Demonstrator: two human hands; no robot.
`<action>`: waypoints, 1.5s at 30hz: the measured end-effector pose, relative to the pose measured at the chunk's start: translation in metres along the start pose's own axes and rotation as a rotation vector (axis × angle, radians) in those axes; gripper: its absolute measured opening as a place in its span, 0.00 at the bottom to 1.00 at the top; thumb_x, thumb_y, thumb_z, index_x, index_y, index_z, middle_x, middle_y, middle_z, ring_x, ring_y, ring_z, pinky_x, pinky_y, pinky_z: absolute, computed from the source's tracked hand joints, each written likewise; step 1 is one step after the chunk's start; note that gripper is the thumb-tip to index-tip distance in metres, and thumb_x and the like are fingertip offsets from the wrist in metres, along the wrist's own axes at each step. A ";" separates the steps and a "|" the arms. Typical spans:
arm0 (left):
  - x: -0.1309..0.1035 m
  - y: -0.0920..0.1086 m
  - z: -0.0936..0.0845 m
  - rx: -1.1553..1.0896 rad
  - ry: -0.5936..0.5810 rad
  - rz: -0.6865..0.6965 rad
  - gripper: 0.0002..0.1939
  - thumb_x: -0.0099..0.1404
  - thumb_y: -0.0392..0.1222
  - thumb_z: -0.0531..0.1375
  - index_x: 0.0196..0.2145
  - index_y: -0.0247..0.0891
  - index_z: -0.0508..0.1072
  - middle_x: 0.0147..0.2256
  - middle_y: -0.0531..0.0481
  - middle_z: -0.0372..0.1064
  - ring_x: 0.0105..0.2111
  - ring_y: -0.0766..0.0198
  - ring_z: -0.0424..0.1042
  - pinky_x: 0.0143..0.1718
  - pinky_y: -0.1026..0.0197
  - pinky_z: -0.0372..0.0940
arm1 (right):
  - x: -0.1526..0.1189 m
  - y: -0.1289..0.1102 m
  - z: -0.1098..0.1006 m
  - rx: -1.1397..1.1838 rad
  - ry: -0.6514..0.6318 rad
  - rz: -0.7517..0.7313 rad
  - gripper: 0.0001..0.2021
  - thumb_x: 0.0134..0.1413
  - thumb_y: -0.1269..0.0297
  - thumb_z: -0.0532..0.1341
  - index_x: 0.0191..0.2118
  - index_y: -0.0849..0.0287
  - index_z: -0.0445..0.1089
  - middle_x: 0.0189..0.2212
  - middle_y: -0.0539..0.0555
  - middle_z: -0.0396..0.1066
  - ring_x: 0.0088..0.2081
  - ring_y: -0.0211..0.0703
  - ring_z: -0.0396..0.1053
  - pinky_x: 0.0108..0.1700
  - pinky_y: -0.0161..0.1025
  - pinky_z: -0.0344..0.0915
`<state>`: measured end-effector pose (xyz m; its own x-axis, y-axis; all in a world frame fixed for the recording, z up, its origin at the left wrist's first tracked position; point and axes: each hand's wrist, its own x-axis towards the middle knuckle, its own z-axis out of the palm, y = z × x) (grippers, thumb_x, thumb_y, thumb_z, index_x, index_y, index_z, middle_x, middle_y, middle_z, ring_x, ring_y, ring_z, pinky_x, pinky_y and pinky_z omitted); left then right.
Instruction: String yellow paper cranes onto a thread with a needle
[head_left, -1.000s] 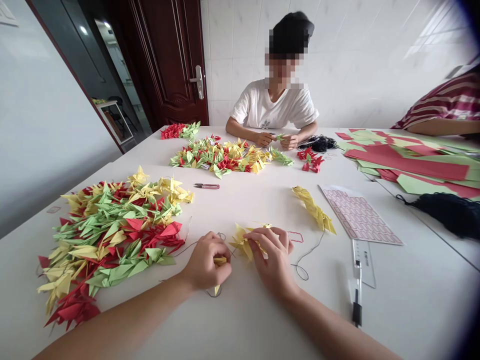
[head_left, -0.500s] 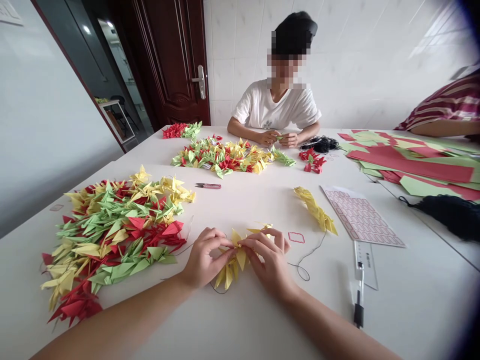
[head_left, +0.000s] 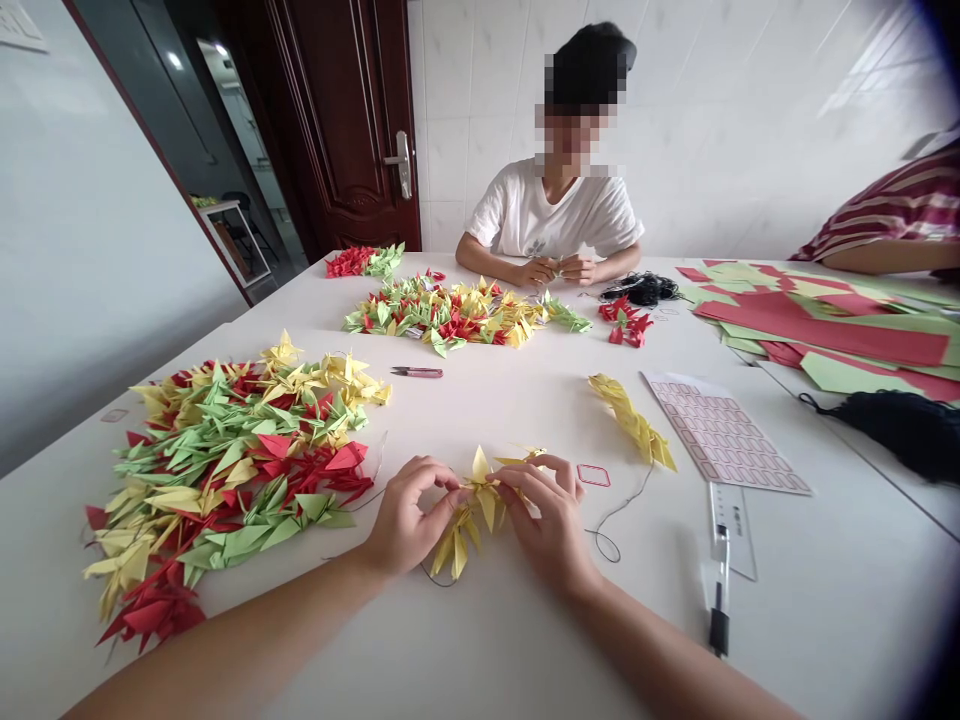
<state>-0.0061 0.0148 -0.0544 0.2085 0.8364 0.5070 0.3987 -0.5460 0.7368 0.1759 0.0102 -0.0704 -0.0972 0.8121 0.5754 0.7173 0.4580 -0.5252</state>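
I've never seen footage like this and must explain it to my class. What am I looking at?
No machine: the left hand and right hand are a person's own, filmed by a camera on their head, facing forward and down. Both pinch a yellow folded paper piece. On the white table, a pile of red, green and yellow folded pieces lies to the left, small snips ahead, and a yellow paper strand, printed sheet and pen to the right. Another person in a white shirt sits across.
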 end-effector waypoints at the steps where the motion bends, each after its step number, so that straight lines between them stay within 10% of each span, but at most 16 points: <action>1: 0.000 0.000 0.000 -0.001 -0.002 -0.006 0.04 0.63 0.38 0.59 0.30 0.38 0.69 0.28 0.51 0.69 0.32 0.64 0.68 0.35 0.61 0.65 | 0.000 0.000 0.000 0.005 -0.002 -0.004 0.11 0.62 0.65 0.54 0.37 0.48 0.74 0.33 0.49 0.76 0.44 0.50 0.61 0.44 0.48 0.50; 8: 0.000 0.003 -0.002 -0.028 -0.035 -0.056 0.01 0.60 0.37 0.59 0.31 0.38 0.69 0.29 0.51 0.67 0.32 0.64 0.67 0.35 0.61 0.64 | 0.000 -0.003 -0.003 0.024 -0.018 -0.066 0.11 0.61 0.65 0.55 0.38 0.46 0.75 0.33 0.48 0.76 0.45 0.49 0.62 0.46 0.47 0.51; 15: 0.000 0.008 -0.006 -0.096 -0.229 -0.181 0.35 0.47 0.40 0.68 0.52 0.42 0.61 0.46 0.46 0.66 0.38 0.62 0.67 0.41 0.58 0.65 | -0.001 -0.008 -0.005 0.073 -0.018 -0.175 0.11 0.60 0.67 0.57 0.35 0.46 0.75 0.32 0.47 0.75 0.45 0.49 0.61 0.44 0.46 0.50; 21: 0.001 0.007 -0.003 -0.089 -0.203 -0.174 0.07 0.60 0.40 0.60 0.39 0.41 0.69 0.36 0.48 0.72 0.33 0.64 0.69 0.36 0.60 0.65 | 0.000 -0.007 -0.007 0.094 -0.050 -0.120 0.15 0.59 0.75 0.50 0.43 0.50 0.69 0.33 0.50 0.74 0.43 0.47 0.62 0.44 0.46 0.51; 29: -0.001 0.004 -0.004 -0.140 -0.118 -0.252 0.07 0.56 0.37 0.58 0.35 0.39 0.67 0.33 0.50 0.69 0.27 0.67 0.65 0.30 0.63 0.64 | 0.000 -0.014 -0.008 -0.076 -0.270 -0.054 0.23 0.37 0.74 0.52 0.43 0.52 0.65 0.40 0.52 0.72 0.48 0.56 0.57 0.39 0.46 0.49; 45: 0.004 0.005 -0.007 -0.084 -0.324 -0.122 0.09 0.52 0.37 0.54 0.17 0.39 0.68 0.25 0.48 0.67 0.30 0.60 0.64 0.37 0.56 0.62 | -0.001 -0.003 0.003 -0.195 -0.154 0.014 0.10 0.51 0.72 0.57 0.36 0.49 0.70 0.39 0.51 0.71 0.46 0.53 0.58 0.40 0.46 0.50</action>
<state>-0.0093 0.0148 -0.0453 0.4416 0.8604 0.2543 0.3664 -0.4316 0.8243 0.1724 0.0091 -0.0712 -0.1800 0.8701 0.4589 0.8374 0.3803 -0.3926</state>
